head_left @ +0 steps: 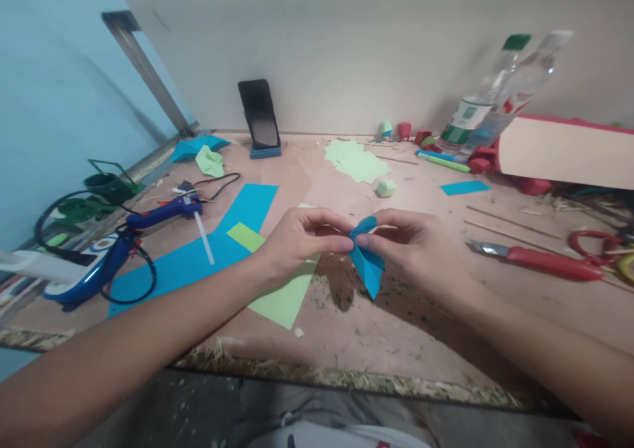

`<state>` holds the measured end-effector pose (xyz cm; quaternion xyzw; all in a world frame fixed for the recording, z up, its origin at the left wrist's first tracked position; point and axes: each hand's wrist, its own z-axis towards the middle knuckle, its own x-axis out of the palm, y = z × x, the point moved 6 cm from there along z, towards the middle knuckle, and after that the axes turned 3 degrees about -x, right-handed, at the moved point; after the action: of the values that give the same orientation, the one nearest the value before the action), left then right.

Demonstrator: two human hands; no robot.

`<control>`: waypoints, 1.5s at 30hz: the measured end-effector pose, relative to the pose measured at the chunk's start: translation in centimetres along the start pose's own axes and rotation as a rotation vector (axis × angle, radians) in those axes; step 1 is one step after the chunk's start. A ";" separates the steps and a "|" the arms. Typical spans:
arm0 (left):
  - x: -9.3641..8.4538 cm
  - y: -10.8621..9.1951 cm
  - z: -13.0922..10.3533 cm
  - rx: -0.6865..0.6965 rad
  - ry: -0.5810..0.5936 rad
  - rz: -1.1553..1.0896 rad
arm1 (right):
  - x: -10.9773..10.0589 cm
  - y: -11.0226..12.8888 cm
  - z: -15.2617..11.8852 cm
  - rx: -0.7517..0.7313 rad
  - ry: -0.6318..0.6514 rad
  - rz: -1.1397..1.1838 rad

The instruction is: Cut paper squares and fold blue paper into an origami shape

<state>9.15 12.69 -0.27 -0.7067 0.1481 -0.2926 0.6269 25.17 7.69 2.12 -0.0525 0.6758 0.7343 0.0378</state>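
A small folded piece of blue paper [369, 269] is pinched between both hands above the middle of the table. My left hand [310, 240] grips its upper left edge between thumb and fingers. From the other side, my right hand [403, 240] pinches it near the same spot, the fingertips of both hands almost touching. The paper's pointed end hangs down below the fingers. Left of my hands lie blue paper strips [183, 269] and light green sheets [284, 299], with a small green strip [245, 236] on top. A small green folded paper piece [386, 188] sits beyond my hands.
On the left are a blue glue gun [161, 213] and its cable. A phone [258, 114] stands at the back. Light green papers [356, 160] lie at the back middle. At right are a red-handled cutter [549, 261], thin sticks, a blue strip [465, 187] and plastic bottles [468, 114].
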 end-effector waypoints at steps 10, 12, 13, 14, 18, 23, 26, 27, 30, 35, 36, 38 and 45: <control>0.1 -0.4 0.0 0.025 -0.030 0.016 | 0.1 0.3 0.0 -0.053 0.030 -0.050; 0.0 -0.5 -0.1 0.045 -0.048 0.033 | 0.2 0.5 -0.1 -0.072 0.037 -0.100; 0.0 -0.5 -0.1 0.055 -0.052 0.042 | 0.2 0.6 -0.1 -0.078 0.035 -0.119; 0.0 -0.5 -0.1 0.059 -0.052 0.051 | 0.2 0.6 -0.1 -0.084 0.030 -0.130; -0.1 -0.5 -0.3 0.044 -0.044 0.081 | 0.1 0.9 -0.2 -0.123 0.014 -0.158; 0.1 -0.5 -0.3 0.036 -0.051 0.068 | 0.2 0.7 -0.4 -0.136 0.005 -0.167; 0.1 -0.3 -0.2 0.025 -0.058 0.062 | 0.4 0.3 -0.5 -0.101 0.014 -0.161; 0.1 -0.2 -0.2 0.018 -0.059 0.060 | 0.5 0.3 -0.5 -0.089 0.017 -0.163; 0.0 0.1 -0.2 0.000 -0.053 0.048 | 0.5 0.4 -0.5 -0.084 0.015 -0.170; 0.2 0.4 -0.1 -0.036 -0.014 0.023 | 0.4 0.8 -0.4 -0.105 0.019 -0.186; 0.2 0.4 -0.1 -0.047 -0.007 0.016 | 0.4 0.8 -0.4 -0.097 0.024 -0.187; 0.2 0.4 -0.1 -0.064 0.000 0.006 | 0.4 0.6 -0.3 -0.072 0.036 -0.181; 0.6 -1.1 -1.0 -0.032 0.027 0.327 | 0.8 0.2 -0.1 0.003 0.130 -0.216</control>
<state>8.85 11.77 0.93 -0.6790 0.2743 -0.1936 0.6528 24.30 7.53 2.23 -0.1725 0.6683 0.7199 0.0726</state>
